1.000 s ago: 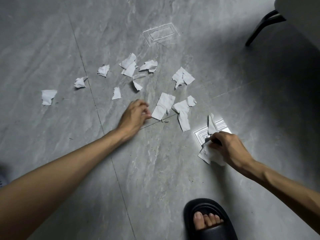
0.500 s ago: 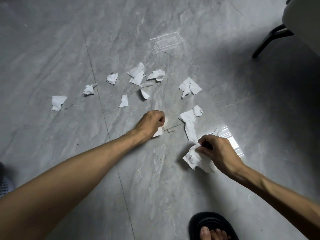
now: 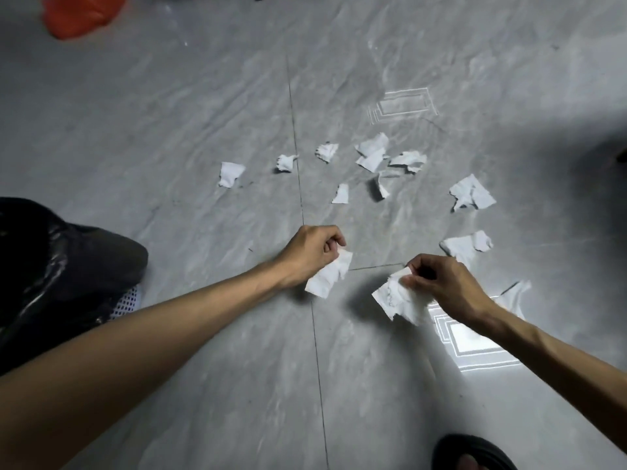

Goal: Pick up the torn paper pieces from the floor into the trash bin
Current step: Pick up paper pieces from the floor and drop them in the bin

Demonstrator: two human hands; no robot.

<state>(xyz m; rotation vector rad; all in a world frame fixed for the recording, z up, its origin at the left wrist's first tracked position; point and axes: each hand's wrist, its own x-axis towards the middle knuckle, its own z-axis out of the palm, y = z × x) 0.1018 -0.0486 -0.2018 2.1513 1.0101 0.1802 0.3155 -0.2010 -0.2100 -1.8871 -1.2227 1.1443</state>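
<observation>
Several torn white paper pieces lie scattered on the grey tile floor, among them one at the far left (image 3: 230,174), a cluster (image 3: 373,154) in the middle and a crumpled piece (image 3: 471,194) at the right. My left hand (image 3: 310,254) is shut on a rectangular paper piece (image 3: 329,275), lifted just above the floor. My right hand (image 3: 441,284) is shut on a crumpled bunch of paper (image 3: 400,298). Another piece (image 3: 466,245) lies just beyond my right hand. The trash bin (image 3: 51,276), white mesh lined with a black bag, stands at the left edge.
An orange object (image 3: 79,13) lies at the top left. My foot in a black slipper (image 3: 471,452) is at the bottom right. A bright light reflection (image 3: 475,340) shines on the floor under my right forearm. A dark shadow covers the right side.
My left hand closed on the rectangular paper piece and lifted it off the floor. The view swung left, bringing the black-lined bin and the orange object into sight.
</observation>
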